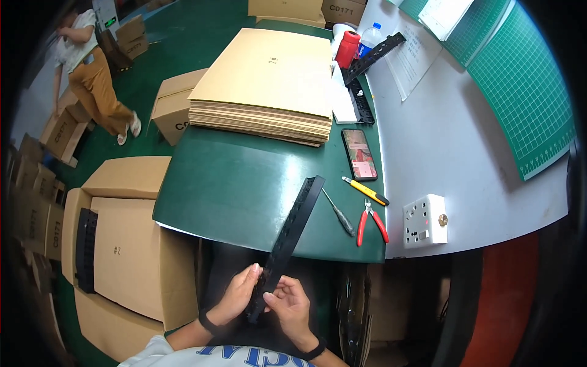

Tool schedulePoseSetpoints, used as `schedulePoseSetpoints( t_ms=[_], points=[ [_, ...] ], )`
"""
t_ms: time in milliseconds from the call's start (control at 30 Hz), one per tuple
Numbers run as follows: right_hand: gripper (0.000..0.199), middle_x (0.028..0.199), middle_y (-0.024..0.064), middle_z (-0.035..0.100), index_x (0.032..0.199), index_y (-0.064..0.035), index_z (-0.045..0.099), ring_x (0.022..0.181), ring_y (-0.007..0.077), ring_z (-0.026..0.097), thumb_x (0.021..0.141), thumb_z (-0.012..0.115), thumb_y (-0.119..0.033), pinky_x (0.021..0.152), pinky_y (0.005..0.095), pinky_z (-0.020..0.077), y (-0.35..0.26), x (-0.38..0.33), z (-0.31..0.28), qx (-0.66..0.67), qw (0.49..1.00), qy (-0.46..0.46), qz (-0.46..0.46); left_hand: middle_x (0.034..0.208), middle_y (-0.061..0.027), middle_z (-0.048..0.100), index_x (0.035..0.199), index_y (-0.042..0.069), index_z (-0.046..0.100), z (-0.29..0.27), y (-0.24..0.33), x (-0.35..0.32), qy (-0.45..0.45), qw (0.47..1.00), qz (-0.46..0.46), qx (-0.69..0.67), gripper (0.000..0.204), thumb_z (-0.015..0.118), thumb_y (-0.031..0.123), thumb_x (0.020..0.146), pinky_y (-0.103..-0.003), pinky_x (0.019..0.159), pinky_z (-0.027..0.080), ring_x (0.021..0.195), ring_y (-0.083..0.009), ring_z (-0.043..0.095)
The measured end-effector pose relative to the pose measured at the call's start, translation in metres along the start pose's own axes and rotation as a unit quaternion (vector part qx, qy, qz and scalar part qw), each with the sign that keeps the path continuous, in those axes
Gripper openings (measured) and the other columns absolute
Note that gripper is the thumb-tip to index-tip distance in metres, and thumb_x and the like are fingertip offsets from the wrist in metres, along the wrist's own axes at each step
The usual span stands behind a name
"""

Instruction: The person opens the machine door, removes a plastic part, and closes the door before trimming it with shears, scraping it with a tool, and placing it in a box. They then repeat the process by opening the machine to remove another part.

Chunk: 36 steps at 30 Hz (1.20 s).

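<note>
A long black plastic strip [294, 226] with a slotted side slants up and away from my body. Its far end reaches over the green tabletop [226, 183], while its near end hangs in front of the table edge. My left hand [235, 296] is closed on the strip's left side near the lower end. On the other side, my right hand [292, 309] has its fingers curled against the strip, thumb and fingertips pressed to it. Whether a small piece lies under those fingertips, I cannot make out.
Flat cardboard sheets [263, 73] are stacked at the back. On the right lie a phone [359, 154], yellow cutter [365, 190], screwdriver [342, 219] and red-handled nippers [370, 224]. An open carton [177, 275] at left holds another black strip [87, 251]. A person [92, 67] stands far left.
</note>
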State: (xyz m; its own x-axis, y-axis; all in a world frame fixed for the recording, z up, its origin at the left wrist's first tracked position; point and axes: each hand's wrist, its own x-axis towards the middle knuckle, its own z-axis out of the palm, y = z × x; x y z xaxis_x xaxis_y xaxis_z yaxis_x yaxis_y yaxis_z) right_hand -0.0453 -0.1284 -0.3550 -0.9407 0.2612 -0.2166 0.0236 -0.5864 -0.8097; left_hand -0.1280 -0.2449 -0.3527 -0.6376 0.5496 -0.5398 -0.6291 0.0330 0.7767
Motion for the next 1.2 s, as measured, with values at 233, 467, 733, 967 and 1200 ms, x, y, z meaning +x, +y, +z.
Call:
schedulePoseSetpoints(
  t_ms=[233,467,733,967,1200],
  points=[
    [0.042,0.102,0.0078,0.056,0.122,0.0007,0.049,0.083,0.0116,0.060,0.085,0.068,0.005,0.064,0.0236,0.0531,0.005,-0.020,-0.002,-0.089,0.995,0.020,0.033,0.136,-0.0192,0.047,0.143,0.002,0.029,0.000,0.024,0.003,-0.011,0.981,0.151,0.121,0.056,0.054,0.026,0.100,-0.033,0.098,0.043,0.120,-0.0207,0.051],
    [0.028,0.101,0.0097,0.060,0.108,0.0012,0.060,0.079,0.0122,0.061,0.083,0.071,-0.001,0.066,0.0236,0.0496,-0.016,-0.021,-0.003,-0.360,0.929,-0.042,-0.076,0.116,-0.0062,0.057,0.139,0.002,0.039,0.004,0.013,0.002,-0.074,0.993,0.090,0.015,0.046,0.052,0.025,0.101,-0.028,0.091,0.045,0.107,-0.0100,0.054],
    [0.104,0.134,0.0214,0.039,0.144,0.0031,0.026,0.124,0.0322,0.044,0.067,0.088,-0.026,0.099,0.0398,0.0403,-0.046,0.038,-0.012,-0.489,0.829,0.176,-0.205,0.120,-0.0034,0.057,0.141,0.002,0.039,-0.005,0.011,-0.017,-0.189,0.982,-0.023,0.004,0.045,0.041,0.029,0.104,-0.026,0.094,0.042,0.108,-0.0089,0.053],
    [0.099,0.140,0.0172,0.038,0.148,-0.0013,0.024,0.122,0.0277,0.047,0.075,0.083,-0.032,0.098,0.0383,0.0396,-0.068,0.070,-0.027,-0.427,0.861,0.222,-0.164,0.125,-0.0210,0.059,0.147,0.004,0.030,-0.009,0.007,-0.023,-0.234,0.972,-0.037,0.001,0.053,0.035,0.034,0.104,-0.031,0.090,0.050,0.106,-0.0190,0.062],
    [0.066,0.119,0.0136,0.056,0.137,0.0034,0.040,0.099,0.0160,0.058,0.085,0.075,-0.018,0.083,0.0268,0.0492,-0.069,0.083,-0.038,-0.326,0.921,0.193,-0.091,0.124,-0.0208,0.060,0.146,0.004,0.030,-0.003,0.017,-0.027,-0.237,0.968,-0.074,-0.025,0.050,0.031,0.033,0.105,-0.028,0.084,0.052,0.099,-0.0185,0.065]
  ],
)
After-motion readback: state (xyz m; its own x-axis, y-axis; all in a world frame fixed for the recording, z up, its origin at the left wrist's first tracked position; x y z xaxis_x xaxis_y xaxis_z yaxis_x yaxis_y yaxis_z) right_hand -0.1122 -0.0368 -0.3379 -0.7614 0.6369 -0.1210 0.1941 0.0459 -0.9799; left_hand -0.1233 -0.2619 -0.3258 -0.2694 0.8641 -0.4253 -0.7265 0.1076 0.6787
